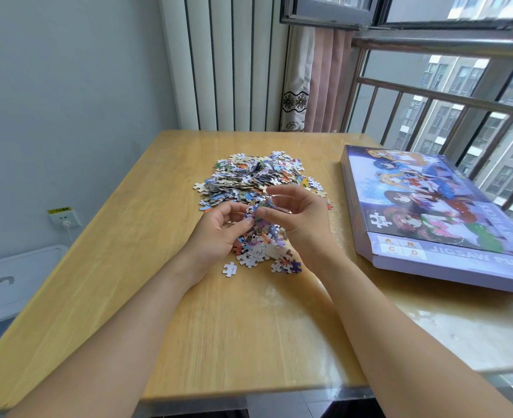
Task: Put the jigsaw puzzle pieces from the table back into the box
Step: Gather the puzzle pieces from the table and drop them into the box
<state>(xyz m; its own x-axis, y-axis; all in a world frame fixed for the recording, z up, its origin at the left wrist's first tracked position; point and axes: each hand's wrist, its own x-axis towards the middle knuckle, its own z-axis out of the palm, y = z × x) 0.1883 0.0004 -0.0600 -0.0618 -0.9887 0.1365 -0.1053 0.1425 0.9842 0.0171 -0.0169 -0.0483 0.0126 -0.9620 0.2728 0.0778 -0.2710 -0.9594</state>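
Both hands meet over the near edge of the puzzle pieces: the left hand cups and grips a small clump, and the right hand pinches pieces against it with thumb and fingers. Most pieces lie heaped mid-bench. At the right lies the closed box, apart from the heap.

A white wall socket with a yellow label above it and a white cable plugged in is mounted on the left wall. A pink curtain hangs beside the railed window. A white lidded bin stands at lower left.
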